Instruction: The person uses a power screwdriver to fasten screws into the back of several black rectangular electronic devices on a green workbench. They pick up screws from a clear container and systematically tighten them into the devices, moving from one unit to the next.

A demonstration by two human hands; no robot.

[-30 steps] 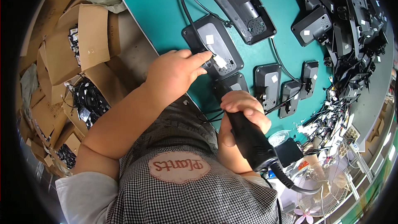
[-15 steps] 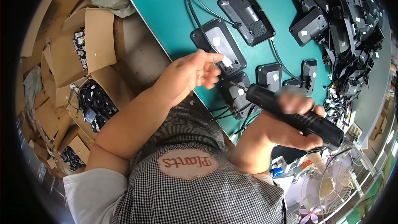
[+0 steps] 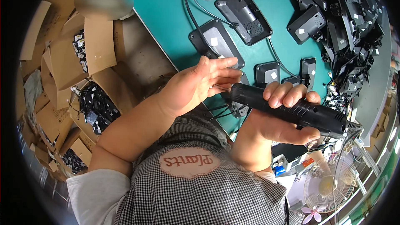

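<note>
A black electric screwdriver [image 3: 306, 116] lies across my right hand [image 3: 268, 127], whose fingers and thumb wrap round its body. Its front end points left, and the thin bit runs in beside the fingertips of my left hand [image 3: 196, 83]. That hand is open, palm partly turned up and fingers stretched out; whether they touch the bit I cannot tell. Just beyond the left fingers lies a black plastic housing [image 3: 225, 50] with a grey panel, a white label and a cable. A smaller black unit [image 3: 238, 109] sits under the screwdriver's tip, partly hidden.
On the green table [image 3: 160, 12] are an open black shell [image 3: 243, 12] and another labelled housing [image 3: 308, 25]. A heap of black parts [image 3: 346, 33] fills the right side. Cardboard boxes [image 3: 100, 43] with cables stand at the left. A fan [image 3: 327, 183] is at lower right.
The screwdriver has moved left in my right hand. My left hand has shifted right and its fingers have straightened beside the bit. A blurred round shape has appeared at upper left.
</note>
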